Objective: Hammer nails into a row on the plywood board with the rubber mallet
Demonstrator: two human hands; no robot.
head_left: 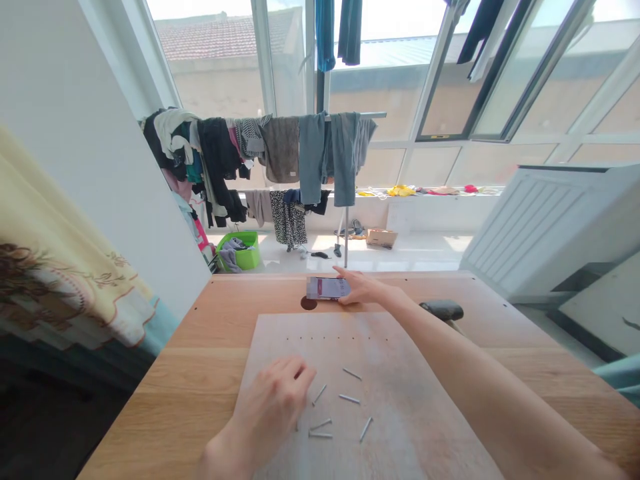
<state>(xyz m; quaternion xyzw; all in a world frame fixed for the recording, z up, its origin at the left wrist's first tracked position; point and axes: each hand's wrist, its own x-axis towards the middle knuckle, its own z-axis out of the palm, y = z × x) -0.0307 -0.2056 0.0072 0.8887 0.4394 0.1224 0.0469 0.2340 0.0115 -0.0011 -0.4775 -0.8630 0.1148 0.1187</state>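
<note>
At the far side of the table, my right hand (363,287) has its thumb and fingers around the right end of a smartphone (327,288) with a lit screen. My left hand (277,393) rests on the pale wooden board (400,413) with its fingers curled; anything inside them is hidden. Several loose nails lie to its right, among them one nail (349,399) near the middle and another nail (366,429) farther right. A row of small holes (324,338) crosses the board's far part. A dark mallet head (443,309) lies beyond my right forearm, its handle partly hidden.
The wooden table (200,373) extends around the board, with a dark round spot (309,303) by the phone. Past its far edge stand a drying rack (346,233) full of clothes, a green basket (250,252) and a cardboard box (381,239). A curtain (75,253) hangs at left.
</note>
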